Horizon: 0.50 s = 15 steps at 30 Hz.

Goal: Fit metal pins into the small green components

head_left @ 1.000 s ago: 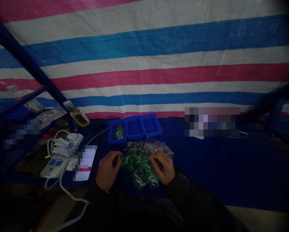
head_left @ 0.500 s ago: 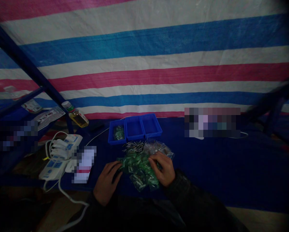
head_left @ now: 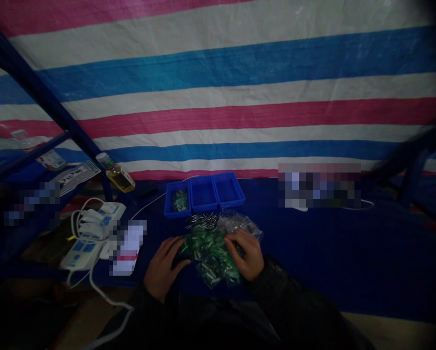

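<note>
A heap of small green-tinted plastic packets (head_left: 208,250) lies on the blue tabletop between my two hands. At the heap's left edge is my left hand (head_left: 165,265), its fingers stretched out and the thumb apart, with nothing visible in its grasp. My right hand (head_left: 247,255) rests at the right side of the heap, fingers curled and thumb tip close to the index finger; what they hold, if anything, is hidden. Behind the heap lie loose thin metal pins (head_left: 203,221) and clear plastic bags (head_left: 239,223).
Three joined blue trays (head_left: 204,194) stand behind the pins; the left one contains green packets. To the left are a phone (head_left: 128,250), a white power strip (head_left: 88,238) with cables, and a bottle (head_left: 115,172). A blurred-out object (head_left: 320,187) sits at the back right.
My left hand has shifted slightly right, and its thumb now points more toward the heap. My right hand has stayed in place. The view has moved a little.
</note>
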Each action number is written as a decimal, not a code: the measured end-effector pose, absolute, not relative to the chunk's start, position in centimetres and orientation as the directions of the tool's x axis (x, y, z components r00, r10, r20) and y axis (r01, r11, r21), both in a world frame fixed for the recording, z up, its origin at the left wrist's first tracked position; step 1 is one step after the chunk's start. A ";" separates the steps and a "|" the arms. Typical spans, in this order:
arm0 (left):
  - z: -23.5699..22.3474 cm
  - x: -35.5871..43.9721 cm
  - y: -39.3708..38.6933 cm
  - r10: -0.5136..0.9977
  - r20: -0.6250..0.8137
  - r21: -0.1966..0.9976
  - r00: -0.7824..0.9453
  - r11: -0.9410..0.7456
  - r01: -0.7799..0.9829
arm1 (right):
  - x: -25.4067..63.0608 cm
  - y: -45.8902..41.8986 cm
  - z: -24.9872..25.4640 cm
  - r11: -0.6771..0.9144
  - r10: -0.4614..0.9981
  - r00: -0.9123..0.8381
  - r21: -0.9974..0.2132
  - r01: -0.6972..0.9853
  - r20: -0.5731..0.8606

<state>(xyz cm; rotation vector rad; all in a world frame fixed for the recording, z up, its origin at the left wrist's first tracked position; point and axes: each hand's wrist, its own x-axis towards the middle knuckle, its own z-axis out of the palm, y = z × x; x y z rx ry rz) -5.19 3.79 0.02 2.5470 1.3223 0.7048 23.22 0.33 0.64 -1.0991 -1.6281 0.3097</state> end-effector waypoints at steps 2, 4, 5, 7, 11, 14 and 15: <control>-0.1 -5.0 4.1 0.814 0.325 0.384 0.482 -0.579 0.720 | 23.2 0.3 0.6 0.532 0.782 0.024 -0.686 0.496 0.623; 0.2 -4.7 4.3 0.827 0.335 0.421 0.451 -0.560 0.714 | 23.3 0.2 0.5 0.528 0.785 0.026 -0.692 0.492 0.618; 0.6 -4.5 4.4 0.840 0.341 0.450 0.422 -0.540 0.711 | 23.3 0.2 0.5 0.530 0.785 0.027 -0.693 0.489 0.619; 1.3 -3.9 4.4 0.875 0.363 0.530 0.320 -0.477 0.701 | 23.3 0.2 0.5 0.540 0.777 0.027 -0.688 0.484 0.629; 2.3 -1.5 3.9 0.949 0.293 0.775 0.113 -0.306 0.553 | 23.2 0.2 0.6 0.579 0.746 0.024 -0.667 0.469 0.665; 2.1 0.8 3.5 0.975 0.201 0.922 0.092 -0.220 0.319 | 23.2 0.4 0.4 0.602 0.735 0.003 -0.655 0.457 0.678; 2.0 1.5 3.4 0.978 0.181 0.947 0.104 -0.202 0.250 | 23.2 0.5 0.3 0.606 0.736 -0.010 -0.652 0.456 0.677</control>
